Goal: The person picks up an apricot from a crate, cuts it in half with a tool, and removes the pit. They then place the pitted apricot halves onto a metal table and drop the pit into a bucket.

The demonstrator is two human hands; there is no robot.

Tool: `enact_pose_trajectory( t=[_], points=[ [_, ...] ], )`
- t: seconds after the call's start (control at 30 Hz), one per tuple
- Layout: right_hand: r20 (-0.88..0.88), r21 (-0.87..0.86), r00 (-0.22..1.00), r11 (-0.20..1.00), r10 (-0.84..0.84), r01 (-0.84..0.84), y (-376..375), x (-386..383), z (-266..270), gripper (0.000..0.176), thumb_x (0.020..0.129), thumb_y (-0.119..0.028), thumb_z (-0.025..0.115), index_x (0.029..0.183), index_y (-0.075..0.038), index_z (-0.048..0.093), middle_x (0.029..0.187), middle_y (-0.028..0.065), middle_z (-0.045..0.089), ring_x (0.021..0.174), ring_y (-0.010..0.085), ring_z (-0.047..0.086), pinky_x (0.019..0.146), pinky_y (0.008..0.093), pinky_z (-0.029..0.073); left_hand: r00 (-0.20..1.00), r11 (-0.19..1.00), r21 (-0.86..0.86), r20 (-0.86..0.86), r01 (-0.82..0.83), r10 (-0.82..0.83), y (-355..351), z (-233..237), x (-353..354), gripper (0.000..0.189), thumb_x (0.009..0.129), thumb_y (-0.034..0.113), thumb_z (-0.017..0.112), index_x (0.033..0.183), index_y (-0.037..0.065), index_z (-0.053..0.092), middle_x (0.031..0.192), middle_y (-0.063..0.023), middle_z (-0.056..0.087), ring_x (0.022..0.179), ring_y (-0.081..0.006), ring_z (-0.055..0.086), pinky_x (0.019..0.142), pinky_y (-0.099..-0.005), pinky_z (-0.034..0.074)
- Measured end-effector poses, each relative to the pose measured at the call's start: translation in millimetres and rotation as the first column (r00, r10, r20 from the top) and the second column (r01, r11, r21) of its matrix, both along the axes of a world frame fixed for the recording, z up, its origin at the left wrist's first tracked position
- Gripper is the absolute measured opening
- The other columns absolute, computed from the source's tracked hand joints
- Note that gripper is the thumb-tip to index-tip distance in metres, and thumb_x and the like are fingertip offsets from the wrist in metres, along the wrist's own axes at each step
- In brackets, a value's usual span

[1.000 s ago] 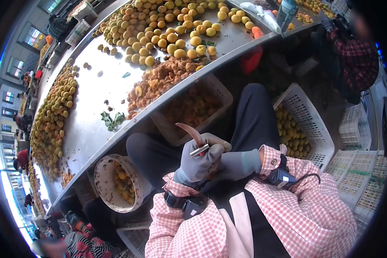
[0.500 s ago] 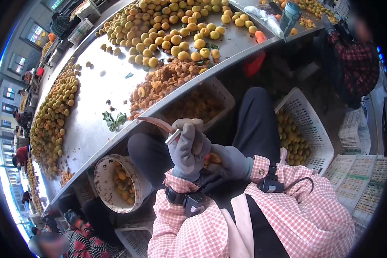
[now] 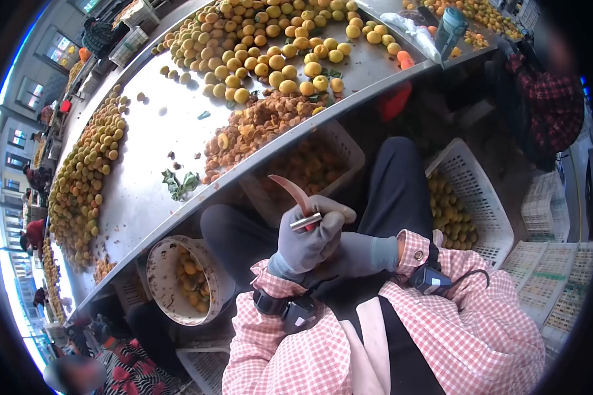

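Observation:
My left hand (image 3: 308, 238), in a grey glove with a pale blue cuff, is closed around a knife (image 3: 291, 189). Its curved, reddish blade rises up and left from the fist, and a metal collar shows at the fingers. Close behind it on the right is my right hand (image 3: 364, 254), in the same kind of glove. It looks curled, but its fingers and whatever lies in them are hidden behind my left hand. Both hands are above my lap, near the metal table (image 3: 145, 145). Apricots (image 3: 270, 66) lie heaped on it, with a brownish pile of fruit scraps (image 3: 260, 125) near the edge.
A white bucket (image 3: 155, 276) with orange fruit stands left of my knees. One white crate (image 3: 484, 197) of apricots is at my right; another crate (image 3: 356, 158) sits under the table edge. Co-workers sit at right (image 3: 550, 105) and lower left (image 3: 135, 365). Stacked crates (image 3: 545, 204) stand far right.
My left hand has shifted right and the knife blade now points more steeply upward. The orange fruit seen between my hands before is now hidden. The view has shifted slightly.

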State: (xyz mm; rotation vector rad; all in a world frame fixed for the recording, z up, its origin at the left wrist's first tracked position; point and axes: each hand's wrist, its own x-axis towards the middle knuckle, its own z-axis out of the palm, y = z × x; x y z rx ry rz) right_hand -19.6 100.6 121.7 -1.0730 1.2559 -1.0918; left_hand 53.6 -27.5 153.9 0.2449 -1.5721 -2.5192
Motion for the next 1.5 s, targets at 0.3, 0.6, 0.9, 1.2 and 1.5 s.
enact_pose_trajectory(
  t=[0.3, 0.6, 0.9, 1.2, 1.5],
  points=[
    [0.520, 0.243, 0.711, 0.880, -0.474, 0.408, 18.5, 17.5, 5.5, 0.034, 0.088, -0.011, 0.065, 0.119, -0.004, 0.051, 0.106, 0.0042, 0.057, 0.097, 0.0102, 0.053, 0.087, 0.0263, 0.044, 0.947, 0.932, 0.336, -0.231, -0.136, 0.221, 1.3, -10.3, -9.8, 0.018, 0.093, 0.018, 0.059, 0.095, 0.000, 0.060, 0.059, 0.0000, 0.051, 0.043, -0.0041, 0.041, 0.040, -0.0193, 0.029],
    [0.163, 0.195, 0.944, 0.947, -0.287, 0.254, 8.1, 1.1, 1.0, 0.028, 0.086, -0.007, 0.066, 0.112, -0.002, 0.057, 0.105, 0.0059, 0.061, 0.095, 0.0132, 0.058, 0.081, 0.0281, 0.047, 0.981, 0.981, 0.146, -0.124, -0.130, 0.149, 1.8, -14.7, 3.4, 0.018, 0.092, 0.016, 0.058, 0.095, -0.001, 0.061, 0.060, 0.0005, 0.052, 0.045, -0.0047, 0.043, 0.043, -0.0201, 0.032],
    [0.349, 0.094, 0.876, 0.943, -0.332, 0.320, 15.8, 13.8, -10.0, 0.031, 0.093, -0.018, 0.059, 0.119, -0.002, 0.053, 0.111, 0.0072, 0.058, 0.100, 0.0128, 0.055, 0.087, 0.0290, 0.045, 0.961, 0.954, 0.271, -0.205, -0.125, 0.184, 5.0, -16.8, 2.8, 0.021, 0.094, 0.020, 0.059, 0.098, 0.000, 0.059, 0.056, -0.0004, 0.048, 0.041, -0.0060, 0.039, 0.041, -0.0196, 0.031],
    [0.114, -0.047, 0.992, 0.998, 0.057, -0.052, 5.8, -4.5, -26.1, 0.025, 0.089, -0.012, 0.063, 0.111, 0.000, 0.058, 0.103, 0.0091, 0.064, 0.097, 0.0166, 0.061, 0.085, 0.0297, 0.048, 0.999, 0.984, -0.173, -0.007, -0.035, 0.035, 13.0, -11.3, 5.6, 0.019, 0.089, 0.018, 0.060, 0.090, -0.001, 0.061, 0.066, -0.0026, 0.059, 0.051, -0.0055, 0.050, 0.047, -0.0199, 0.038],
    [0.567, 0.168, 0.762, 0.950, -0.312, 0.264, 9.8, 9.2, -13.0, 0.035, 0.088, -0.015, 0.065, 0.119, -0.004, 0.052, 0.108, 0.0034, 0.059, 0.097, 0.0102, 0.056, 0.088, 0.0269, 0.045, 0.974, 0.973, 0.197, -0.168, -0.120, 0.154, 3.1, -16.5, -2.1, 0.024, 0.092, 0.023, 0.062, 0.091, -0.001, 0.061, 0.058, 0.0002, 0.052, 0.043, -0.0039, 0.042, 0.041, -0.0191, 0.030]
  ],
)
